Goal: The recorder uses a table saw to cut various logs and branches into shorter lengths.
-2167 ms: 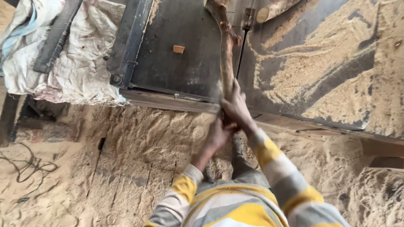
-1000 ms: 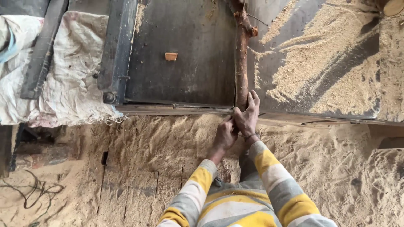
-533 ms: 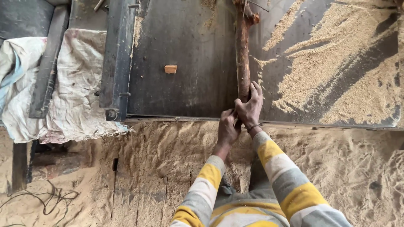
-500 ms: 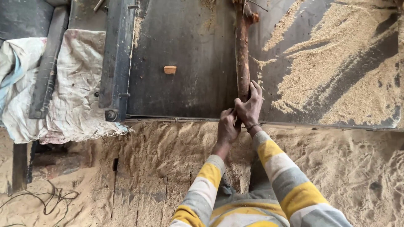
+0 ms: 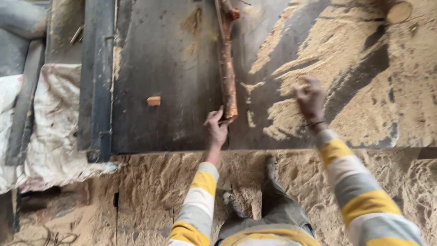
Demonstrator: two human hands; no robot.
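The long reddish-brown wooden branch (image 5: 227,68) lies lengthwise on the dark metal surface (image 5: 173,68), running toward 12 o'clock. The left hand (image 5: 216,130) closes its grip on the branch's near end. The right hand (image 5: 310,100), at 3 o'clock from it, hovers open and blurred over pale sawdust (image 5: 346,59), holding nothing. A small wooden block (image 5: 154,100) sits at 9 o'clock.

I saw a reddish-brown stick (image 5: 228,77) on the dark grey table (image 5: 168,68); tan sawdust (image 5: 346,54); my sleeves (image 5: 200,200) were striped yellow, grey and white.
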